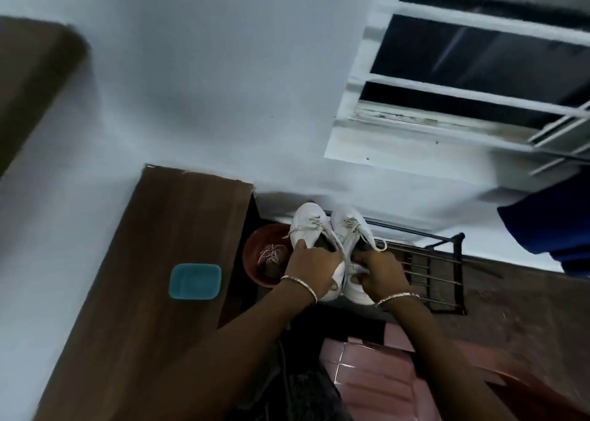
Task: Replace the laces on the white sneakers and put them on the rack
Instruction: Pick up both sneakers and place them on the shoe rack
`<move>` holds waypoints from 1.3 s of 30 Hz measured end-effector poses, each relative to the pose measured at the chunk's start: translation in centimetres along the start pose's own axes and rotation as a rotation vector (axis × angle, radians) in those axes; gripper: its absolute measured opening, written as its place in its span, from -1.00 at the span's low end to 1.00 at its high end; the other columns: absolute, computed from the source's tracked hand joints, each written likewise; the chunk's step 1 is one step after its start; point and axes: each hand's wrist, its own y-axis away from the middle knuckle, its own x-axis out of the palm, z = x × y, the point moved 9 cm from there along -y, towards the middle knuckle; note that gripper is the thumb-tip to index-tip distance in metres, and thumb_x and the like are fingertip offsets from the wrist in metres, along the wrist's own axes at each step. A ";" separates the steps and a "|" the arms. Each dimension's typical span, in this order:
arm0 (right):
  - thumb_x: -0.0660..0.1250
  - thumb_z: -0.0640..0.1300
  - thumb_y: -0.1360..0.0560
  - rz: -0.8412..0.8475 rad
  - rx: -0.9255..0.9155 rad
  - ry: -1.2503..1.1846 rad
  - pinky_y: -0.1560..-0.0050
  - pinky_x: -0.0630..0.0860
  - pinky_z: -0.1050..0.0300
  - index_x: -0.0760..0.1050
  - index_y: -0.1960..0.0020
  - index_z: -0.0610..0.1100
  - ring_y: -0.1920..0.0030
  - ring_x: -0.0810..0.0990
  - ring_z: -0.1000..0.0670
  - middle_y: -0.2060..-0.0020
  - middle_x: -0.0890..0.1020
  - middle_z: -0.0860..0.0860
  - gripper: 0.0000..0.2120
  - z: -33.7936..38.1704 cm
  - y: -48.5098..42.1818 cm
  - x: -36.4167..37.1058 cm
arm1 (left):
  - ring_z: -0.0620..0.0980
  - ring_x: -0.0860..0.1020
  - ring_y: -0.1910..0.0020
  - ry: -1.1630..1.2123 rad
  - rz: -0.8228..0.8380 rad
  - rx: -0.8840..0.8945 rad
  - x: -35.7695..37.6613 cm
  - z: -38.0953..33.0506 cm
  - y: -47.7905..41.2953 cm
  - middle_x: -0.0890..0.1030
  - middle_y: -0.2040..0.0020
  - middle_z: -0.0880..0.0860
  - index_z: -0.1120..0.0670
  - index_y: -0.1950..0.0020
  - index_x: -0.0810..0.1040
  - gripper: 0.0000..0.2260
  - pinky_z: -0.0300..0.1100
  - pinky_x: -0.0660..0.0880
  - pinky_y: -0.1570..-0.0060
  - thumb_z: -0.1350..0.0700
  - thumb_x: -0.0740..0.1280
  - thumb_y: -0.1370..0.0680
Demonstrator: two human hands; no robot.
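Note:
Two white sneakers stand side by side, toes toward the wall, on the left end of a black metal rack (440, 270). The left sneaker (308, 221) and the right sneaker (349, 226) both carry light laces with loose ends hanging. My left hand (314, 269) grips the heel collar of the left sneaker. My right hand (380, 272) grips the heel of the right sneaker. A reddish-brown bowl (255, 261) left of the rack holds a tangle of old laces (271, 254).
A dark wooden cabinet (159, 277) stands to the left with a teal plastic lid (195, 281) on top. White wall and a barred window (479, 79) lie ahead. Blue cloth (549, 226) hangs at the right. Pink floor tiles (376, 376) lie below.

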 end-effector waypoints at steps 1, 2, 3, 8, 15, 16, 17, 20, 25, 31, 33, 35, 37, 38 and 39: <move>0.52 -0.21 -0.35 -0.022 0.028 -0.020 0.01 0.51 0.00 0.70 -0.02 -0.13 -0.09 0.63 -0.30 0.05 0.72 -0.18 -0.75 -1.0 -0.6 0.4 | 0.13 0.60 -0.13 0.007 0.001 0.012 0.8 -0.2 -1.1 0.66 -0.09 0.08 -0.01 -0.24 0.48 -0.64 0.04 0.23 -0.25 -0.07 0.43 -0.50; 0.53 -0.21 -0.35 -0.037 0.064 -0.039 0.00 0.52 -0.01 0.70 -0.02 -0.13 -0.09 0.63 -0.30 0.05 0.72 -0.19 -0.76 -2.3 -1.4 1.1 | 0.13 0.61 -0.13 0.010 0.006 0.028 1.9 -0.4 -2.5 0.67 -0.08 0.08 -0.01 -0.23 0.49 -0.65 0.04 0.25 -0.23 -0.06 0.43 -0.50; 0.53 -0.21 -0.35 -0.045 0.088 -0.049 0.01 0.51 -0.01 0.70 -0.01 -0.13 -0.08 0.63 -0.30 0.05 0.72 -0.19 -0.77 -3.2 -1.9 1.9 | 0.13 0.61 -0.13 0.017 0.010 0.046 2.9 -0.5 -3.3 0.67 -0.08 0.07 -0.01 -0.22 0.49 -0.66 0.04 0.27 -0.21 -0.05 0.43 -0.50; 0.49 -0.20 -0.43 -0.092 0.195 -0.067 0.15 0.41 0.02 0.60 0.10 -0.20 0.02 0.61 -0.32 0.13 0.65 -0.24 -0.90 -8.0 -5.3 6.4 | 0.08 0.66 0.18 0.022 0.003 0.117 8.0 -1.2 -7.4 0.67 0.24 0.02 0.00 0.02 0.59 -0.69 -0.08 0.46 0.18 0.05 0.59 -0.31; 0.46 -0.19 -0.47 -0.126 0.250 -0.014 0.13 0.52 -0.04 0.60 0.05 -0.22 0.07 0.62 -0.32 0.12 0.60 -0.27 -0.89 -12.7 -9.2 12.7 | 0.06 0.53 0.46 0.109 -0.096 0.194 16.7 -1.2 -12.1 0.50 0.47 -0.01 0.03 0.28 0.54 -0.78 -0.21 0.41 0.54 0.17 0.53 -0.18; 0.48 -0.20 -0.45 -0.134 0.257 -0.016 0.15 0.53 -0.05 0.60 0.08 -0.22 0.09 0.63 -0.32 0.15 0.60 -0.27 -0.89 -13.1 -9.6 13.4 | 0.07 0.53 0.45 0.094 -0.128 0.214 17.5 -1.1 -12.4 0.50 0.46 -0.01 0.04 0.27 0.54 -0.89 -0.20 0.42 0.53 0.16 0.43 -0.27; 0.49 -0.22 -0.43 -0.131 0.269 -0.020 0.18 0.53 -0.05 0.60 0.11 -0.23 0.12 0.63 -0.33 0.18 0.60 -0.28 -0.89 -13.6 -10.0 14.4 | 0.09 0.54 0.44 0.104 -0.134 0.219 18.5 -0.9 -12.8 0.50 0.45 -0.01 0.04 0.25 0.54 -0.96 -0.19 0.43 0.52 0.15 0.31 -0.33; 0.48 -0.23 -0.44 -0.095 0.300 -0.008 0.20 0.54 -0.06 0.58 0.15 -0.21 0.12 0.60 -0.34 0.23 0.59 -0.26 -0.91 -14.5 -10.7 17.1 | 0.08 0.55 0.42 0.072 -0.072 0.237 21.9 -0.6 -14.0 0.52 0.44 0.00 0.04 0.22 0.56 -0.85 -0.18 0.46 0.50 0.19 0.44 -0.27; 0.39 -0.26 -0.49 -0.027 0.343 -0.016 0.08 0.51 -0.02 0.58 0.13 -0.22 0.02 0.57 -0.34 0.19 0.60 -0.27 -0.97 -16.2 -11.5 20.3 | 0.03 0.56 0.46 0.121 0.012 0.153 25.6 0.0 -14.7 0.52 0.46 0.00 0.04 0.22 0.61 -0.58 -0.22 0.45 0.55 0.21 0.66 -0.02; 0.31 -0.32 -0.50 0.044 0.394 -0.037 -0.31 0.39 -0.14 0.58 0.09 -0.25 -0.08 0.54 -0.31 0.11 0.64 -0.28 -0.92 -16.8 -11.5 21.7 | 0.00 0.58 0.37 0.130 0.012 0.206 26.9 0.0 -14.8 0.60 0.33 0.01 0.08 0.08 0.67 -0.61 -0.21 0.53 0.34 0.22 0.58 -0.12; 0.27 -0.32 -0.52 0.046 0.399 -0.028 -0.28 0.39 -0.11 0.58 0.04 -0.26 -0.10 0.52 -0.31 0.08 0.63 -0.29 -0.89 -16.4 -11.3 21.3 | 0.09 0.61 0.15 0.196 0.039 0.189 27.0 0.5 -14.4 0.64 0.11 0.09 0.13 -0.13 0.62 -0.62 -0.08 0.55 0.12 0.22 0.52 -0.32; 0.24 -0.32 -0.43 -0.052 0.408 0.001 -0.07 0.50 -0.13 0.56 0.14 -0.28 0.05 0.58 -0.34 0.21 0.62 -0.31 -0.88 -15.4 -10.8 20.0 | 0.20 0.56 -0.01 0.318 0.010 0.129 25.2 1.1 -13.6 0.62 -0.02 0.17 0.18 -0.20 0.56 -0.70 0.05 0.55 0.05 0.22 0.41 -0.47; 0.26 -0.27 -0.29 -0.168 0.453 -0.009 0.19 0.56 -0.10 0.55 0.25 -0.24 0.26 0.61 -0.30 0.37 0.60 -0.24 -0.89 -14.4 -10.1 19.1 | 0.25 0.55 -0.01 0.400 -0.028 0.059 23.0 1.9 -12.8 0.61 0.00 0.20 0.20 -0.13 0.56 -0.80 0.09 0.55 0.09 0.20 0.35 -0.52; 0.30 -0.27 -0.27 -0.184 0.483 -0.023 0.25 0.56 -0.08 0.57 0.25 -0.22 0.28 0.61 -0.28 0.38 0.61 -0.19 -0.91 -14.1 -9.8 19.2 | 0.27 0.57 0.03 0.422 -0.053 0.032 22.5 2.4 -12.6 0.61 0.04 0.21 0.20 -0.09 0.57 -0.82 0.09 0.55 0.12 0.21 0.35 -0.51; 0.38 -0.29 -0.26 -0.199 0.501 -0.019 0.28 0.56 -0.07 0.59 0.23 -0.20 0.26 0.62 -0.27 0.36 0.63 -0.16 -0.91 -13.5 -9.6 19.2 | 0.29 0.58 0.07 0.442 -0.069 -0.008 21.7 3.1 -12.2 0.62 0.07 0.22 0.21 -0.05 0.58 -0.83 0.08 0.56 0.15 0.23 0.37 -0.47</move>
